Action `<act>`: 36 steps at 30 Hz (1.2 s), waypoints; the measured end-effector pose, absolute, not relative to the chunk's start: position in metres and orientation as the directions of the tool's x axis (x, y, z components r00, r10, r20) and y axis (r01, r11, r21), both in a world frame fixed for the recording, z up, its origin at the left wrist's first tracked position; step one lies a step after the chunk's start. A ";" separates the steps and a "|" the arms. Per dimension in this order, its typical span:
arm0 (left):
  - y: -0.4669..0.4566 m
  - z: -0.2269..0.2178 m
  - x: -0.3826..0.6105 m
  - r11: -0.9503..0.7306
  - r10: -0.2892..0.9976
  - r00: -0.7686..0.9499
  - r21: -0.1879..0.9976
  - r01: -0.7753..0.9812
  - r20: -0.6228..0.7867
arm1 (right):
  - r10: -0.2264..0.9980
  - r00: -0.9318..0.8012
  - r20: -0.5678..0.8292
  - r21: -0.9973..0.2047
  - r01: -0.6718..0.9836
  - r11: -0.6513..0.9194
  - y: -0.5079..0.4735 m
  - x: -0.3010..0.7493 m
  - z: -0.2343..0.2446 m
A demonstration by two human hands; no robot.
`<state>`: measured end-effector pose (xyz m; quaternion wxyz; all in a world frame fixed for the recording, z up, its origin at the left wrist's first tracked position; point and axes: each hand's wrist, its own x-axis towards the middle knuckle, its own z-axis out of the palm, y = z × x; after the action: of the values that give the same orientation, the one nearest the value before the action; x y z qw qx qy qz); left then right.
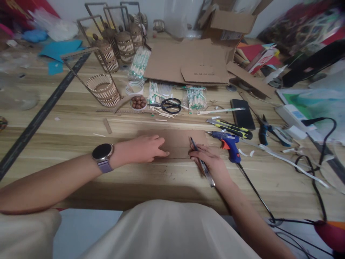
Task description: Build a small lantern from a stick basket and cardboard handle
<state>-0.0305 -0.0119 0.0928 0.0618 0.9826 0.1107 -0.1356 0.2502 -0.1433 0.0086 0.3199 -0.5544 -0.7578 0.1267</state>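
Observation:
A flat strip of brown cardboard (179, 138) lies on the table in front of me, with a line running along its length. My left hand (151, 148) rests on its left part, thumb and fingers apart, the hand holding nothing. At the strip's right part, my right hand (208, 160) grips a pen (207, 174) between its fingers. The pen is tilted, its dark end pointing away from me over the cardboard. Just right of the strip lies a blue glue gun (228, 139), its nozzle close to the cardboard's far right corner.
Behind the strip are black-handled scissors (171, 105), a bowl of brown beads (138, 103) and bundled sticks (195, 98). A yellow-black utility knife (231, 127), a black phone (243, 114) and pliers (263, 131) lie right. Slatted lanterns (125, 48) and cardboard sheets (188, 59) stand farther back.

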 end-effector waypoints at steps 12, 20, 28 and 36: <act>0.001 0.122 -0.024 -0.949 0.165 0.835 0.145 0.279 -0.525 | 0.924 -0.180 0.336 -0.566 0.746 0.351 -0.143 0.253 0.012; 0.010 0.111 -0.025 -0.925 0.141 0.829 0.226 0.305 -0.542 | 0.897 -0.244 0.370 -0.676 0.591 0.440 -0.152 0.209 0.073; 0.007 0.119 -0.018 -0.891 0.175 0.814 0.263 0.370 -0.553 | 0.849 -0.426 0.313 -0.827 0.318 0.465 -0.127 0.135 0.059; 0.004 0.124 -0.015 -0.885 0.193 0.808 0.256 0.388 -0.556 | 0.850 -0.403 0.339 -0.823 0.310 0.476 -0.117 0.109 0.040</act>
<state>-0.0153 0.0041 0.1238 0.1817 0.9333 0.1557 -0.2676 0.1086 -0.1174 0.0398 0.3928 -0.3797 -0.7639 0.3435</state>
